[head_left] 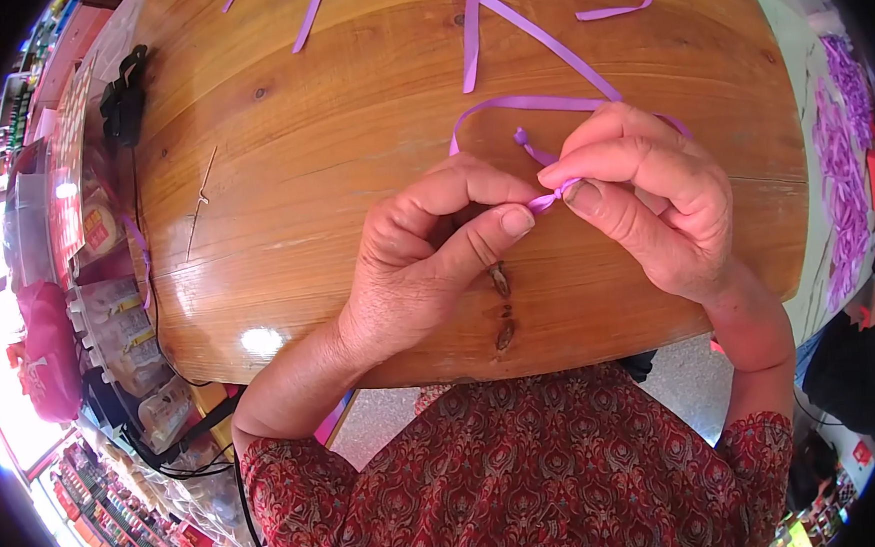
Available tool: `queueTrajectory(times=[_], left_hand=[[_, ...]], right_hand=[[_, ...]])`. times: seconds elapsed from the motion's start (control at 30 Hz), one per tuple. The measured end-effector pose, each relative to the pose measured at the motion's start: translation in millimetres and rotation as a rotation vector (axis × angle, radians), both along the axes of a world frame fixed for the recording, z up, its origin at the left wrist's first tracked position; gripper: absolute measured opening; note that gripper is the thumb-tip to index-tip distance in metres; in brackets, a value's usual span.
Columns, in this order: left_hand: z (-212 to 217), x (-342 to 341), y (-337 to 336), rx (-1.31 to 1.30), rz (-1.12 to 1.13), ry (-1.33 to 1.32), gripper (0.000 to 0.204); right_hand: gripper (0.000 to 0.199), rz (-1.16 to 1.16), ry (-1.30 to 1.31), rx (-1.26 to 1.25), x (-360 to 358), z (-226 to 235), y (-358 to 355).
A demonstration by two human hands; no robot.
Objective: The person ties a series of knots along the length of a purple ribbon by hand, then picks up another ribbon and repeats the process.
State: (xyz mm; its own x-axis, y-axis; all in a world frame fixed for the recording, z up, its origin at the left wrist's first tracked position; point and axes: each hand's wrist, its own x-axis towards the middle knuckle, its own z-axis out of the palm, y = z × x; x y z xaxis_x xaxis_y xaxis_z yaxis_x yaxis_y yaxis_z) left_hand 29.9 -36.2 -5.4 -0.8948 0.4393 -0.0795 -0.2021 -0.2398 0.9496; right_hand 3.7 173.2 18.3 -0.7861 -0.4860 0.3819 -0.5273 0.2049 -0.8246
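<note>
Above the near part of the wooden table, both hands meet around a purple ribbon (547, 203). Thumb and forefinger of my left hand (433, 239) pinch the ribbon on one side of a small twisted or knotted spot. My right hand (653, 195) pinches it just to the right, thumb against forefinger. A short ribbon end with a small knot (520, 136) sticks up beyond the fingers. A longer strip of ribbon (532, 100) loops behind the hands across the wood. Whether it is the same piece as the one held, I cannot tell.
More purple ribbon strips (470, 41) lie at the table's far side. A thin twisted wire or stick (199, 198) rests on the wooden table (347, 109) at left. Plastic boxes (120, 323) stand beyond the left edge, and a pile of purple ribbons (839, 179) sits at right.
</note>
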Motion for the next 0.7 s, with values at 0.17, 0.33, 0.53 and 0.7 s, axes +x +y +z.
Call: queueTrajectory(times=[0.17,0.33,0.53,0.7], left_hand=[[-2.9,4.4,1.9,0.035,0.065,0.027,0.012],[-1.5,3.1,2.2,0.006,0.072,0.092,0.010],[-0.2,2.9,2.6,0.046,0.040,0.111,0.012],[4.4,1.9,2.3,0.083,0.011,-0.073,0.010]], right_hand=[[0.012,-0.001,-0.078,0.009,0.6,3.4,1.3],[0.016,0.002,-0.133,-0.058,-0.7,0.0,5.7],[0.023,0.054,0.176,0.040,0.0,7.0,-0.4],[0.017,-0.001,0.253,0.041,0.0,2.8,2.0]])
